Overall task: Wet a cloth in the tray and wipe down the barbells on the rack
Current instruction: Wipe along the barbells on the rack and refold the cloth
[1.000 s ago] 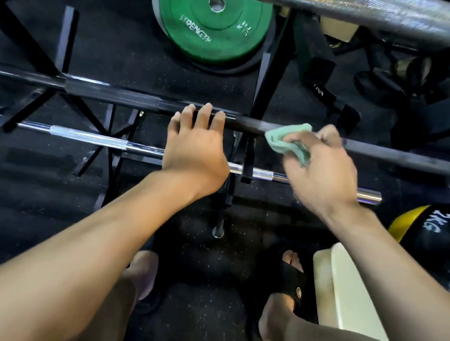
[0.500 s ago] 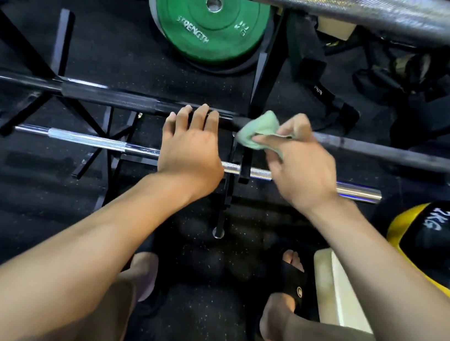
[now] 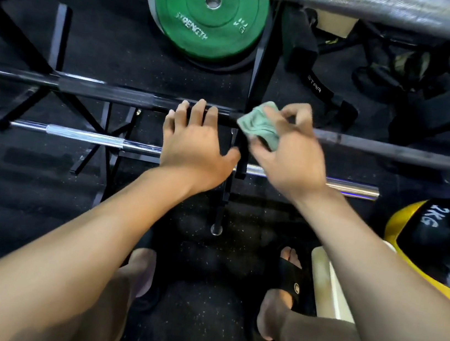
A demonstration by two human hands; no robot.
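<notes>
wiping the black bar [image 3: 107,93], the person works with both hands close together at its middle, just where the rack upright [image 3: 261,68] crosses behind it. the left hand [image 3: 195,146] lies palm down on the bar, fingers fairly straight and draped over the top, thumb spread toward the right; judging by its place, it steadies the bar so it does not roll under the rubbing. the right hand [image 3: 287,153] sits just right of it, thumb and curled fingers pinching the bunched green cloth [image 3: 259,126], which is pressed on the bar at the upright. the wrist is bent so the cloth faces the steel. both forearms reach forward and down. the chrome bar [image 3: 84,134] lies nearer than the black bar, under both hands, apparently not being wiped. a pale tray edge [image 3: 326,283] shows nearer still, by the right foot
</notes>
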